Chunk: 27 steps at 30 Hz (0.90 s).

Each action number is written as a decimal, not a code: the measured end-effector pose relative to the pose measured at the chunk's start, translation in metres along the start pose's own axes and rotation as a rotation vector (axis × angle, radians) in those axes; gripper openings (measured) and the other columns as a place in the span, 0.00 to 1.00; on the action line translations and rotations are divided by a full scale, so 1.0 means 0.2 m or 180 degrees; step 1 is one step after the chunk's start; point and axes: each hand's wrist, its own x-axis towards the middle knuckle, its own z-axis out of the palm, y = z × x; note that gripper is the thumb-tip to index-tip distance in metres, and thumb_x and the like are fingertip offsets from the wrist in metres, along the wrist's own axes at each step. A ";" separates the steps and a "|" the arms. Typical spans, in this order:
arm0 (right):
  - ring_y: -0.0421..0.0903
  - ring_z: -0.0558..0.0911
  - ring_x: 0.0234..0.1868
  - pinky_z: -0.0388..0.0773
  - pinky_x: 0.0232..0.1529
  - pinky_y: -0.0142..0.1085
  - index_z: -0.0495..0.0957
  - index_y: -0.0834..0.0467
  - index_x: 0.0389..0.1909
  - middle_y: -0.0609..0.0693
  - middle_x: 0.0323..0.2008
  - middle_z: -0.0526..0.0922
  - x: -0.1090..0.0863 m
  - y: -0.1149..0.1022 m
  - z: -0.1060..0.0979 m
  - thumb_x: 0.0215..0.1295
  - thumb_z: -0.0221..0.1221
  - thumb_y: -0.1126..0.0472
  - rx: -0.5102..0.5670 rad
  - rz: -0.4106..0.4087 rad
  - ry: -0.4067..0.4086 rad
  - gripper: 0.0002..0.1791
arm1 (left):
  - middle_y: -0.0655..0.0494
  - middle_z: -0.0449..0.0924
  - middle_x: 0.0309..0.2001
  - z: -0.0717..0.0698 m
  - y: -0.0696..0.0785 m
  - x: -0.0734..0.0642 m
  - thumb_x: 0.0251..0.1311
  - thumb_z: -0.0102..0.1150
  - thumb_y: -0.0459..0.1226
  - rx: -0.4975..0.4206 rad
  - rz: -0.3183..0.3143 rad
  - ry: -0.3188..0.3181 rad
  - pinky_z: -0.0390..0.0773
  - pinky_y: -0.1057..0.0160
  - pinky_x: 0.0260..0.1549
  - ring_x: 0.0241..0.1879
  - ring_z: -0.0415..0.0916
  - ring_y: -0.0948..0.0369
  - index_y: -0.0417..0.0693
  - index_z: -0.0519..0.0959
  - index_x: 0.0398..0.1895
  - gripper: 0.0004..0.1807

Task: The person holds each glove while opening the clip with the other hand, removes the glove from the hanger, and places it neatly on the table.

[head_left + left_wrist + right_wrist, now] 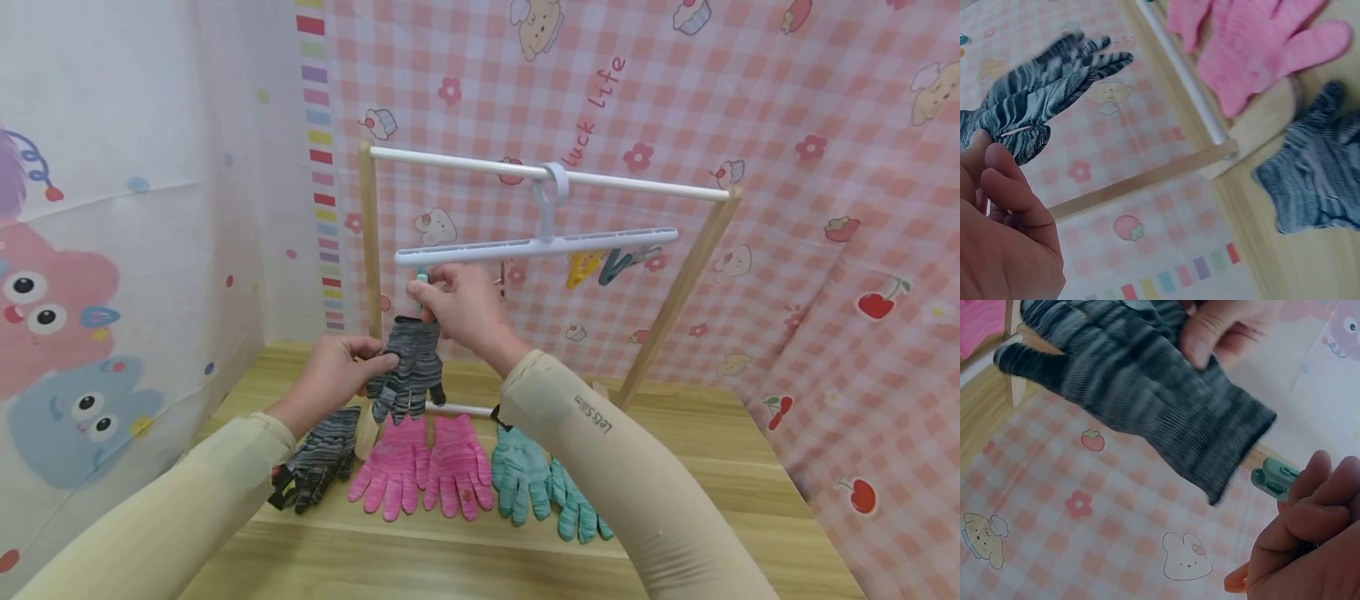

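Note:
My left hand (330,375) pinches a black-and-grey striped knit glove (414,358) near its side, thumb on top. The glove's fingers hang downward below a white hanger (487,250). At the hanger's left end, my right hand (472,308) grips a green clothespin (1272,478) between thumb and fingers. In the right wrist view the clothespin's tip lies just off the glove's cuff (1241,447), with a small gap between them. An orange clip (1236,578) shows beside the right hand there, mostly hidden.
A rack with a white bar (465,161) and wooden legs (678,292) carries the hanger. Yellow (582,269) and dark teal (617,267) clips hang at its right. On the wooden table (712,475) lie another grey glove (322,458), pink gloves (457,467) and teal gloves (520,471).

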 end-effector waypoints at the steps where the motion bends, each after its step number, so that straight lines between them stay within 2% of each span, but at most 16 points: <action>1: 0.45 0.76 0.19 0.75 0.22 0.35 0.85 0.53 0.50 0.54 0.27 0.87 0.00 0.00 0.00 0.78 0.63 0.46 0.0003 -0.0010 0.0001 0.14 | 0.42 0.87 0.50 0.00 -0.01 -0.01 0.72 0.69 0.45 0.0018 0.0004 -0.0014 0.83 0.59 0.30 0.26 0.79 0.60 0.44 0.88 0.58 0.18; 9: 0.44 0.73 0.15 0.67 0.18 0.35 0.80 0.52 0.63 0.50 0.22 0.84 0.00 0.00 0.03 0.77 0.63 0.42 0.0040 -0.0024 -0.0094 0.24 | 0.45 0.87 0.45 -0.05 -0.11 -0.10 0.71 0.71 0.44 0.0234 0.0015 -0.0031 0.86 0.60 0.32 0.33 0.81 0.59 0.44 0.90 0.53 0.15; 14: 0.45 0.76 0.15 0.67 0.18 0.34 0.75 0.54 0.72 0.48 0.21 0.86 -0.01 -0.01 0.04 0.77 0.62 0.40 -0.0108 -0.0114 -0.0069 0.31 | 0.47 0.87 0.43 -0.09 -0.17 -0.15 0.69 0.72 0.45 0.0419 -0.0005 -0.0027 0.83 0.60 0.28 0.28 0.80 0.59 0.45 0.90 0.53 0.16; 17: 0.45 0.75 0.15 0.66 0.18 0.34 0.69 0.55 0.79 0.47 0.22 0.87 -0.03 -0.01 0.05 0.77 0.61 0.39 -0.0145 -0.0161 -0.0093 0.37 | 0.48 0.89 0.42 -0.13 -0.21 -0.19 0.70 0.71 0.44 0.0448 -0.0018 -0.0022 0.81 0.61 0.25 0.25 0.78 0.60 0.44 0.89 0.54 0.16; 20: 0.45 0.76 0.15 0.70 0.19 0.35 0.61 0.54 0.83 0.46 0.23 0.87 -0.05 -0.01 0.06 0.78 0.60 0.39 -0.0175 -0.0259 -0.0185 0.41 | 0.46 0.90 0.42 -0.18 -0.26 -0.23 0.72 0.69 0.42 0.0441 0.0008 0.0026 0.81 0.61 0.24 0.24 0.76 0.61 0.40 0.89 0.54 0.16; 23: 0.46 0.76 0.15 0.74 0.21 0.36 0.58 0.52 0.85 0.47 0.24 0.87 -0.10 0.01 0.06 0.79 0.60 0.41 -0.0090 -0.0341 -0.0305 0.42 | 0.44 0.91 0.43 -0.22 -0.29 -0.26 0.72 0.68 0.40 0.0517 0.0044 0.0117 0.83 0.62 0.25 0.24 0.77 0.62 0.37 0.88 0.54 0.16; 25: 0.46 0.74 0.16 0.74 0.22 0.36 0.58 0.50 0.85 0.48 0.24 0.87 -0.14 0.03 0.05 0.80 0.60 0.42 -0.0056 -0.0351 -0.0397 0.40 | 0.44 0.91 0.42 -0.26 -0.31 -0.28 0.73 0.68 0.41 0.0600 0.0029 0.0142 0.83 0.63 0.26 0.25 0.77 0.62 0.37 0.88 0.55 0.18; 27: 0.45 0.72 0.16 0.70 0.21 0.36 0.58 0.50 0.85 0.48 0.24 0.87 -0.20 0.06 0.04 0.80 0.60 0.44 -0.0061 -0.0300 -0.0487 0.40 | 0.45 0.91 0.41 -0.29 -0.33 -0.30 0.73 0.68 0.43 0.0694 0.0003 0.0156 0.82 0.63 0.25 0.24 0.77 0.62 0.37 0.87 0.56 0.19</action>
